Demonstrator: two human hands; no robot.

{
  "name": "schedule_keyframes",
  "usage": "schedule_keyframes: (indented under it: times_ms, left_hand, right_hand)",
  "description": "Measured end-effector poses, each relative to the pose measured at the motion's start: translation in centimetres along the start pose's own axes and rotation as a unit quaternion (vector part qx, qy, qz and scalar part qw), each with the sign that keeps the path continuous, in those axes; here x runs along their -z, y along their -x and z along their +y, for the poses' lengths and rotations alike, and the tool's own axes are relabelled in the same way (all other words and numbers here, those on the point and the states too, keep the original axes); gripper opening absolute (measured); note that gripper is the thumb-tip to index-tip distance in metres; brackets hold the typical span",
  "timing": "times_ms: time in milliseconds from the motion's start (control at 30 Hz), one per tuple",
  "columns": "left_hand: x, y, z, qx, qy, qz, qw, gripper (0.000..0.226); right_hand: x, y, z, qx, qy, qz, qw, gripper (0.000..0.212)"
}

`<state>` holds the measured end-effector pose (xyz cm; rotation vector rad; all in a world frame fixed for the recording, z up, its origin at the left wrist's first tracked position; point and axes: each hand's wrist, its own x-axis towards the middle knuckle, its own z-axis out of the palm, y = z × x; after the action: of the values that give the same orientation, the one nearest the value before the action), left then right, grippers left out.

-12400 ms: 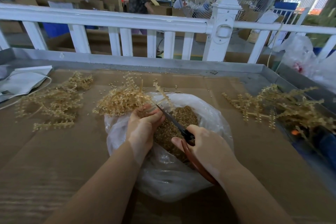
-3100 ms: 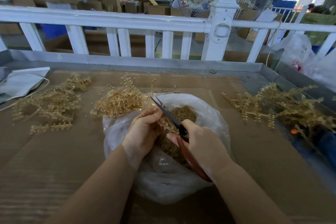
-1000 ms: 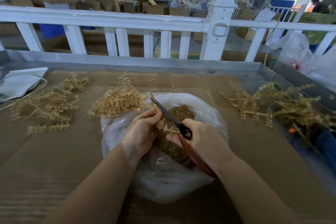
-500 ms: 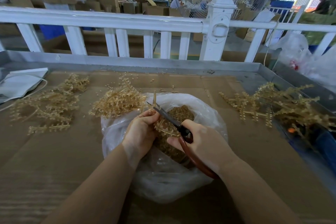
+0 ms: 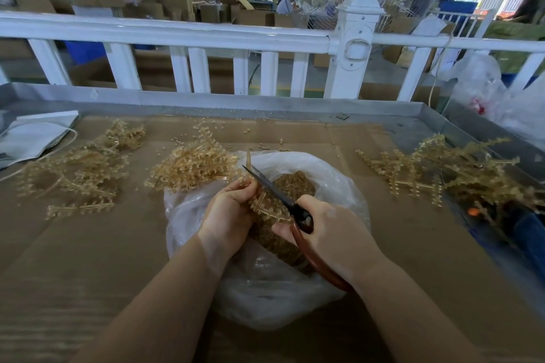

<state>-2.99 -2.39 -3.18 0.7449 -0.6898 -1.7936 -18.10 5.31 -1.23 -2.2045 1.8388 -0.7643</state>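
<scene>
A clear plastic bag [image 5: 333, 183] lies open on the cardboard-covered table, holding a heap of small amber plastic pieces [image 5: 295, 186]. Over its mouth my left hand [image 5: 228, 216] pinches an amber plastic sprue [image 5: 267, 209] with rows of small parts. My right hand [image 5: 330, 233] grips scissors [image 5: 272, 187] with a red-brown handle, the blades pointing up and left against the sprue beside my left fingers. How far the blades are apart is hard to tell.
More amber sprues lie in piles at the left [image 5: 79, 165], behind the bag [image 5: 191, 165] and at the right [image 5: 460, 174]. A grey folded bag [image 5: 35, 134] sits far left. The table's metal rim [image 5: 236, 103] and a white railing [image 5: 177, 34] stand behind.
Over the last second the scissors have shifted slightly along the sprue and my left hand has turned it a little. Both hands stay over the bag.
</scene>
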Motion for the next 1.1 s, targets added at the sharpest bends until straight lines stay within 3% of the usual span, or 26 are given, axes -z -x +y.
schedule_keyframes:
  times_ms: [200,367,900,1000,1100]
  left_hand:
    - [-0.04,0.00,-0.08,-0.010,-0.009,0.002,1.000,0.039]
    - [-0.29,0.06,-0.23,-0.019,-0.007,0.027,0.999,0.015]
    - [-0.80,0.36,-0.30,-0.029,-0.022,0.036,0.999,0.023]
    - [-0.80,0.36,-0.26,-0.031,-0.036,0.045,0.998,0.022]
    - [-0.92,0.34,-0.49,-0.032,-0.055,0.047,0.997,0.018]
  right_hand:
    - [0.02,0.07,0.07,-0.011,0.002,-0.016,1.000,0.038]
    - [0.21,-0.16,0.18,-0.012,0.013,-0.030,0.999,0.038]
    - [0.30,-0.37,0.42,-0.024,-0.011,-0.050,0.998,0.037]
    - [0.18,-0.25,0.39,-0.028,-0.007,-0.039,0.999,0.037]
    - [0.29,-0.17,0.28,-0.050,-0.052,0.023,0.997,0.031]
